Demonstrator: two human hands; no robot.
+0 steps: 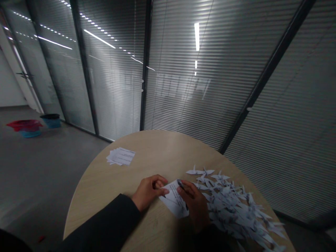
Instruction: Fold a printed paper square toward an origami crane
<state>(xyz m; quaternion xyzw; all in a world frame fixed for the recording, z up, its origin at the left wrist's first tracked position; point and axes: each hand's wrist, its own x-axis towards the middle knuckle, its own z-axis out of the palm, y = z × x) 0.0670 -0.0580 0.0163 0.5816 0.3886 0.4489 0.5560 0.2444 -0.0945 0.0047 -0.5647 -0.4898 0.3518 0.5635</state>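
Observation:
A printed sheet of white paper point(173, 199), partly folded, is held between my two hands above the table. My left hand point(148, 190) pinches its left edge between thumb and fingers. On the other side, my right hand point(193, 199) grips the upper right edge, where the paper curls and dark print shows. Part of the sheet's right side is hidden behind the right fingers. Close beside my right hand lies a large heap of folded paper cranes point(233, 206), white with some print on them.
A small fanned stack of printed paper sheets point(122, 156) lies at the table's far left. The round wooden table point(168, 143) stands near a glass partition with blinds point(183, 87). On the floor to the left are a bin with a red liner point(26, 126) and a blue bin point(51, 121).

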